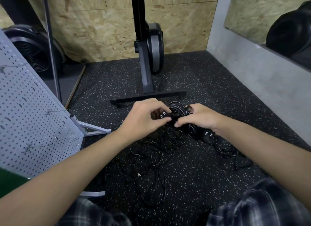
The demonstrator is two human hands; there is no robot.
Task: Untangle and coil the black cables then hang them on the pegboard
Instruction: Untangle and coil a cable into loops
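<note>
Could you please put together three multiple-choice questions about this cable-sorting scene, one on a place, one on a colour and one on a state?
1. Where does the grey perforated metal pegboard stand relative to the left hand and right hand?
A. To their right
B. To their left
C. Flat beneath them

2. What colour is the rubber floor?
A. Plain white
B. Green
C. Black with pale speckles

3. In what state are the thin black cables on the floor?
A. Loosely tangled
B. Neatly coiled
C. Hung on hooks

Answers:
1 B: the pegboard fills the left edge of the view.
2 C: pale flecks dot the dark surface all over.
3 A: they sprawl in crossing loops below the hands, whose fingers grip a thick black cable bundle.
</note>
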